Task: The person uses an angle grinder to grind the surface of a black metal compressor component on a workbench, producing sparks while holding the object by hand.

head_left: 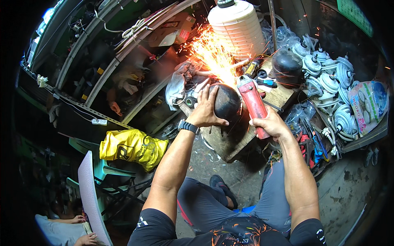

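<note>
My right hand [271,123] is wrapped round the body of a red angle grinder [253,102]. Its far end meets the right side of a black, rounded metal tank [227,102], and a thick spray of orange sparks [217,55] flies up and to the left from there. The grinder's disc is hidden by the tool and the glare. My left hand [205,107] grips the tank's left side, fingers spread over the top and thumb along the near side. The tank rests on a worn wooden bench [238,145].
Behind the bench stands a large white plastic container [238,28]. A second black rounded tank [287,65] sits right of it, beside piled white fan motors [328,78]. A yellow bag [133,148] lies at left. Pliers [318,145] hang at right. Another person's hands [84,229] show lower left.
</note>
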Available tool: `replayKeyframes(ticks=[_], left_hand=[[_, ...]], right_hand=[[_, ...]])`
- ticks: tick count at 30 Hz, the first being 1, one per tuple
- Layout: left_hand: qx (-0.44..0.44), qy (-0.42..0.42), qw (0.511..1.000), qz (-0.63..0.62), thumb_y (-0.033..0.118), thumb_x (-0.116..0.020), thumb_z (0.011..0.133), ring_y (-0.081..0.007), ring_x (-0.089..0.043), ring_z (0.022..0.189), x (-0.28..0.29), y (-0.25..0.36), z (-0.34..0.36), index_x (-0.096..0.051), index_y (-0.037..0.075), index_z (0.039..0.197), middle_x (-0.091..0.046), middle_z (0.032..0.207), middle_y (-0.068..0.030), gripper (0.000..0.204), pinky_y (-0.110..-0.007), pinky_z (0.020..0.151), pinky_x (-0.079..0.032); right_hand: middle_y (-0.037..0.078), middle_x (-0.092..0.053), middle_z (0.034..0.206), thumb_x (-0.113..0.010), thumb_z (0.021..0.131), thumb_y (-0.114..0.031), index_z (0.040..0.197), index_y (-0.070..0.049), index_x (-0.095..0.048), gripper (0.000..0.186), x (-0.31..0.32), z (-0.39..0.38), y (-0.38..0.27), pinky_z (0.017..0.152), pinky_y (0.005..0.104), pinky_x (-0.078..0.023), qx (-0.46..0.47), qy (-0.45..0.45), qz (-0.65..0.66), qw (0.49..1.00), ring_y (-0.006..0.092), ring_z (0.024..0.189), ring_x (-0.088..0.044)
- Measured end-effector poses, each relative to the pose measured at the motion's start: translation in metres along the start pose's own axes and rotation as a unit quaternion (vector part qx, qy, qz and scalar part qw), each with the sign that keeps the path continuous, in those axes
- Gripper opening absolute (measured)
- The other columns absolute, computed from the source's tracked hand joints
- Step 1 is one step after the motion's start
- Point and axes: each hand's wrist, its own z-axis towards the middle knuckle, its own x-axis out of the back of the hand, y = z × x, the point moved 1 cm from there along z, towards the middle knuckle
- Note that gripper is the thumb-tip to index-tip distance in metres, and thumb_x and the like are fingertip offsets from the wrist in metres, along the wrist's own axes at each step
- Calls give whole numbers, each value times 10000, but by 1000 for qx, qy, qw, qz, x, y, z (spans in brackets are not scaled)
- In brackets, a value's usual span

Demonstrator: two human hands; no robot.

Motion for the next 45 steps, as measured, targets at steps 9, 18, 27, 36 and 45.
replayKeyframes(ticks=[9, 18, 27, 36, 45], left_hand=[[-75, 54, 996, 7, 703, -998, 492, -517, -218, 1600, 10, 0, 0, -312, 4, 1638, -242, 1707, -335, 1508, -595, 1302, -286], [-54, 86, 995, 11, 754, -959, 520, -496, -257, 1585, -1, 1, 1, -330, -24, 1619, -300, 1679, -315, 1486, -578, 1305, -284], [-23, 85, 996, 25, 746, -963, 522, -507, -262, 1575, -1, 7, -3, -340, -30, 1614, -293, 1680, -318, 1478, -580, 1293, -303], [14, 97, 995, 35, 710, -986, 513, -514, -276, 1566, -4, 18, -5, -317, -24, 1626, -277, 1690, -336, 1492, -600, 1274, -318], [64, 87, 994, 22, 664, -981, 554, -492, -247, 1591, 0, 29, -9, -354, -34, 1603, -279, 1698, -296, 1406, -577, 1315, -253]], right_hand=[[66, -688, 887, -843, 826, -71, 1243, -19, -597, 487, -4, 4, -4, 595, 329, -596, -1, -8, -5, 1000, 157, 667, -694], [71, -685, 934, -843, 821, -70, 1295, -20, -565, 552, -1, -10, -8, 664, 343, -593, 2, 2, -19, 1000, 156, 713, -688], [98, -692, 987, -862, 815, -90, 1315, 18, -536, 607, 1, -22, -9, 665, 349, -601, -29, 7, -20, 999, 172, 732, -702], [83, -688, 955, -855, 821, -78, 1295, -14, -563, 560, 0, -5, -6, 631, 347, -603, -7, -5, -18, 1000, 168, 698, -695], [62, -675, 935, -842, 827, -58, 1249, -41, -595, 489, -7, -2, -12, 580, 331, -591, -6, -15, -7, 1000, 148, 660, -676]])
